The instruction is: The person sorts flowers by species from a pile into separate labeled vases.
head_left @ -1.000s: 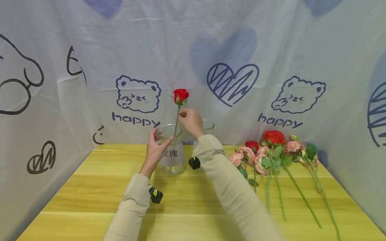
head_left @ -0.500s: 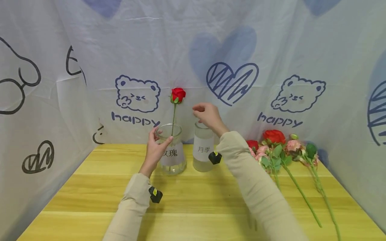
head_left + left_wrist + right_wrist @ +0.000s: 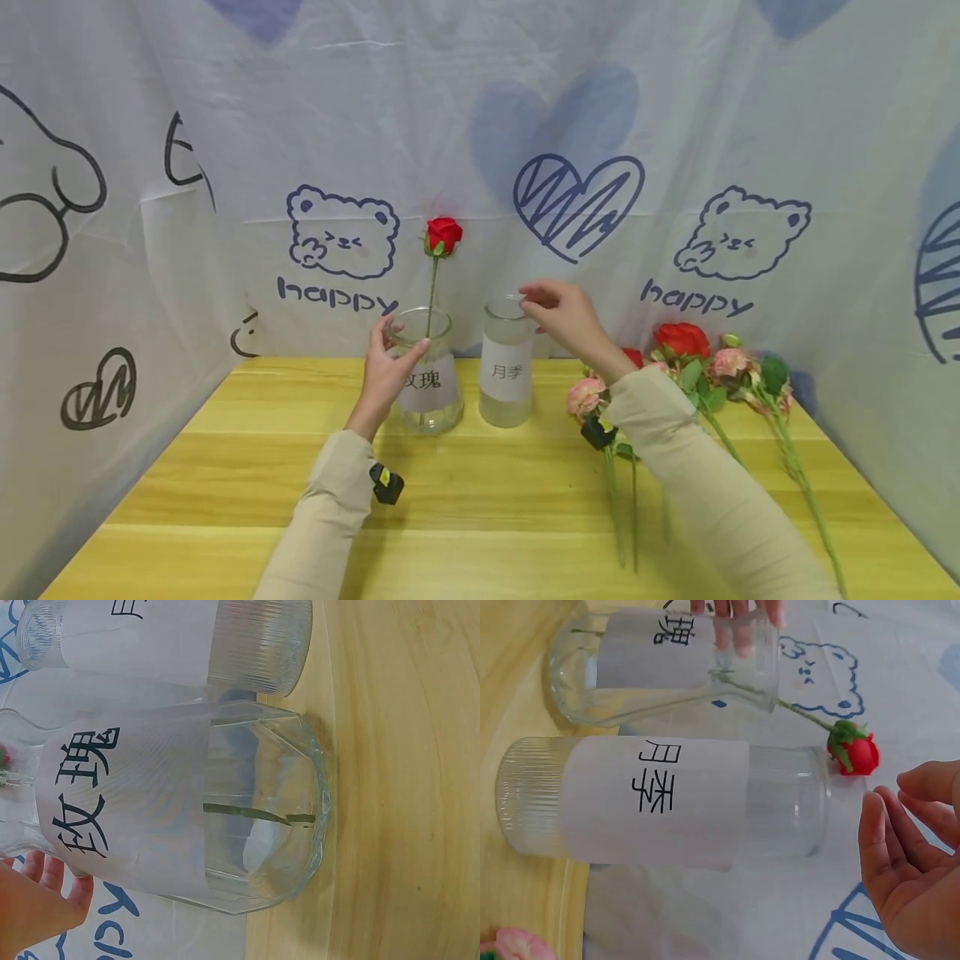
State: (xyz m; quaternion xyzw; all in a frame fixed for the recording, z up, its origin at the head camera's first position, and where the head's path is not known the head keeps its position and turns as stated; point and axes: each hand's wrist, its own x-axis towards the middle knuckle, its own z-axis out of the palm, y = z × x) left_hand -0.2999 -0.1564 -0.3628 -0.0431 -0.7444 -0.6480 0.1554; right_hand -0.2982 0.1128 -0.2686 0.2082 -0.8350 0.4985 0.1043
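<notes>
Left hand (image 3: 384, 373) grips the neck of a vase (image 3: 438, 395) holding a red rose (image 3: 444, 236); right hand (image 3: 568, 317), thumb and fingers apart, hovers beside a glass jar (image 3: 506, 398).

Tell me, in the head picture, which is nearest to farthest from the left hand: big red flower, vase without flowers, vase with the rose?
From the left hand:
1. Rose vase: right in its grip.
2. Flowerless vase: next one to the right.
3. Big red flower: far over to the right.
</notes>
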